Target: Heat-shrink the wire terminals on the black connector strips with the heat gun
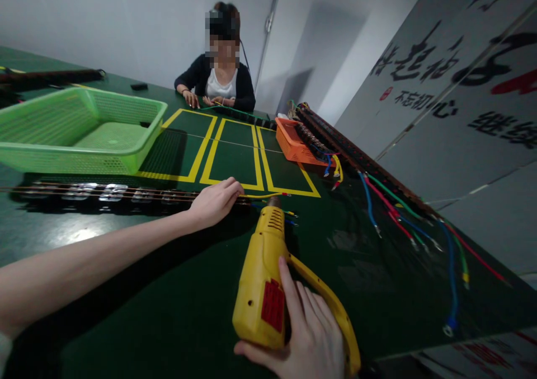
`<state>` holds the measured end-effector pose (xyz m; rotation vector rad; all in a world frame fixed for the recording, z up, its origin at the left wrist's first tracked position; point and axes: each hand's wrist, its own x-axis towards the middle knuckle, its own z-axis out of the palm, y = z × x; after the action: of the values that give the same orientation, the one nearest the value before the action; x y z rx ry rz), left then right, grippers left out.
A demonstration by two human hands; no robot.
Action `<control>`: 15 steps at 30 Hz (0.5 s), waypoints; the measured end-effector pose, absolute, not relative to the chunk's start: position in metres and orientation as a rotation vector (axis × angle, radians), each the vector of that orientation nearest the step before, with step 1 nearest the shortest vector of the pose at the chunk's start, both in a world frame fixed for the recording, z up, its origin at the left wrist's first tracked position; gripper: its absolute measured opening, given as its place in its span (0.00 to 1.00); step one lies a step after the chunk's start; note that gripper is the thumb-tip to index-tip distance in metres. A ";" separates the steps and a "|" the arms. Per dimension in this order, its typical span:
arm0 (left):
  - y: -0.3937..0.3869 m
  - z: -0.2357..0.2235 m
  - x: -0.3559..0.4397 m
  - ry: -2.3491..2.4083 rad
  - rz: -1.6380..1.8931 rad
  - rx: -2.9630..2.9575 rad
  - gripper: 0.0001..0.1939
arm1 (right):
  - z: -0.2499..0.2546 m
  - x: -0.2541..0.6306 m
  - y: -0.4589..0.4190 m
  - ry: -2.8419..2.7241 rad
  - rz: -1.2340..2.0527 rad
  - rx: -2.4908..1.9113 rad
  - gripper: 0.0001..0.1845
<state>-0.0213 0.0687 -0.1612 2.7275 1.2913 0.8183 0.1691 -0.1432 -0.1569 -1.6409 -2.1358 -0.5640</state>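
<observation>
A yellow heat gun (260,278) is gripped by my right hand (312,323), its nozzle pointing away from me toward several wire ends. My left hand (216,200) is closed on a yellow wire (262,195) that ends in a red-sleeved terminal just beyond the nozzle. Below that wire, blue and yellow-green wire ends (290,218) stick out from a black cable chain (113,194). The chain lies across the table to the left, partly under my left hand and forearm.
A green plastic basket (138,163) stands at left. An orange basket (289,149) and long cable chains (356,155) with coloured wires lie along the right side. Across the green table (168,306), a person (222,82) sits with both hands on a cable.
</observation>
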 end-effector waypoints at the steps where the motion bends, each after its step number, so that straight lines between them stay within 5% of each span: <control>1: 0.068 -0.161 -0.021 1.286 0.825 2.724 0.12 | -0.157 0.172 -0.143 -2.127 -0.575 -1.663 0.61; 15: 0.067 -0.160 -0.021 1.251 0.796 2.756 0.09 | -0.159 0.182 -0.143 -2.093 -0.671 -1.721 0.60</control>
<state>-0.0210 0.0669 -0.1599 2.7564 1.2510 0.7959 0.1821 -0.1430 -0.1589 -1.7212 -2.0934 -0.6711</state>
